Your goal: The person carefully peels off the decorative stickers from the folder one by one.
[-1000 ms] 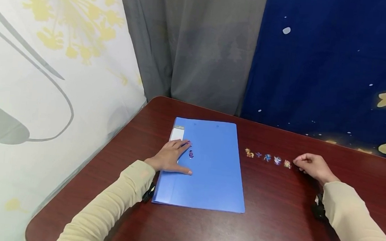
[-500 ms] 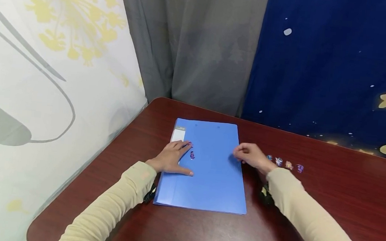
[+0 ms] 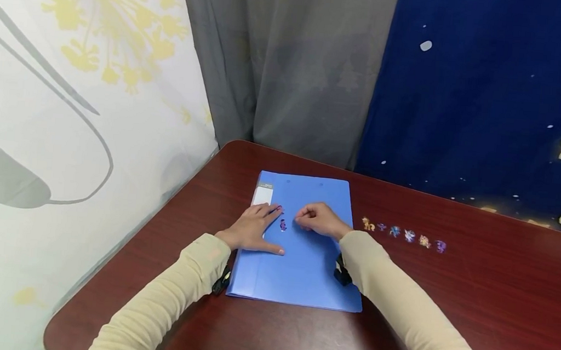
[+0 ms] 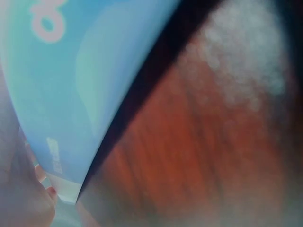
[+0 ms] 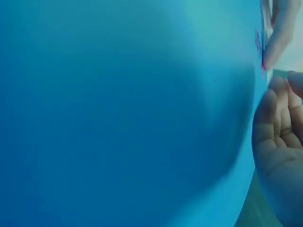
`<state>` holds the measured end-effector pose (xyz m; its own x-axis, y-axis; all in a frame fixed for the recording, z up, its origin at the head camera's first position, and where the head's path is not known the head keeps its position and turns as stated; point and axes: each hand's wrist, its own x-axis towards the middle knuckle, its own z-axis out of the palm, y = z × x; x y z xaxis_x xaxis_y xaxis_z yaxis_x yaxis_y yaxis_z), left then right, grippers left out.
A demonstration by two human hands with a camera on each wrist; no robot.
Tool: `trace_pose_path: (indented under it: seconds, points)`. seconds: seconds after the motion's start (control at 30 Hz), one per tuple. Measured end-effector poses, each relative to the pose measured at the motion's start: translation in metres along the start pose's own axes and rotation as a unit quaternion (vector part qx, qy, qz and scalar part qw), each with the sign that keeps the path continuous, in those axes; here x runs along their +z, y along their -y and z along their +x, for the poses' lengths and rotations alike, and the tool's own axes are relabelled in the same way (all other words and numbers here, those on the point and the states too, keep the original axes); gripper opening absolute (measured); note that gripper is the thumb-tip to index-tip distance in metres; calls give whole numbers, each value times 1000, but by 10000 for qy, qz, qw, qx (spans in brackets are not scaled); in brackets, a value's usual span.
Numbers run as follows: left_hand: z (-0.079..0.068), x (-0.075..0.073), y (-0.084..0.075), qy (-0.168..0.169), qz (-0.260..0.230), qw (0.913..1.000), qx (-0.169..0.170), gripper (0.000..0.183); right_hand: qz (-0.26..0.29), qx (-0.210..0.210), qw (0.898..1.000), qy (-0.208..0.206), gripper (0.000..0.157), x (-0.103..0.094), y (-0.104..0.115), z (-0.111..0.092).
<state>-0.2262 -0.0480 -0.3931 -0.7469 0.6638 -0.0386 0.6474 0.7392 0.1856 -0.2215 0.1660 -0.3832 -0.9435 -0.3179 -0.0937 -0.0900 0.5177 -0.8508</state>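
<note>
A blue folder (image 3: pixel 302 281) lies on the table with a small dark purple pony-shaped sticker (image 3: pixel 283 225) on its cover. My left hand (image 3: pixel 252 229) rests flat over the folder's spine side, fingers spread, fingertips right at a pink figure (image 3: pixel 279 209). Over the middle of the cover is my right hand (image 3: pixel 322 220), just right of the purple sticker. Its fingers are loosely curled, and nothing shows between them in the right wrist view. To the right of the folder runs a row of several small figures, from an orange pony (image 3: pixel 368 223) to a purple one (image 3: pixel 440 246).
The reddish-brown table (image 3: pixel 267 339) has a rounded corner at the back left. A white patterned cloth (image 3: pixel 128 157) hangs along the left side, with a grey curtain (image 3: pixel 312 89) and a dark blue starry curtain (image 3: pixel 474 102) behind.
My right hand has left the right end of the row, where a purple figure now lies, and has moved left over the folder. My left hand has stayed in place.
</note>
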Motion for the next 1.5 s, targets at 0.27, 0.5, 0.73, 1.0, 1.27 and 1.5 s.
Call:
trace_pose_path:
  seconds: [0.27, 0.5, 0.73, 1.0, 1.27, 1.5]
  points:
    - [0, 3, -2, 57, 30, 10000, -31, 100, -341, 376, 9987, 25, 16, 20, 7, 17]
    - [2, 3, -1, 56, 128, 9999, -10, 100, -703, 293, 9968, -256, 11, 25, 11, 23]
    - [2, 0, 2, 51, 168, 9998, -43, 100, -1838, -170, 9822, -360, 14, 30, 21, 32]
    - [3, 0, 3, 69, 120, 9999, -46, 100, -2038, -321, 9784, -161, 16, 32, 20, 33]
    - [2, 2, 2, 15, 134, 9999, -33, 101, -1535, -874, 9843, 72, 8, 27, 10, 28]
    - [2, 1, 2, 20, 129, 9999, -8, 101, -1242, -1126, 9858, 112, 5, 24, 8, 25]
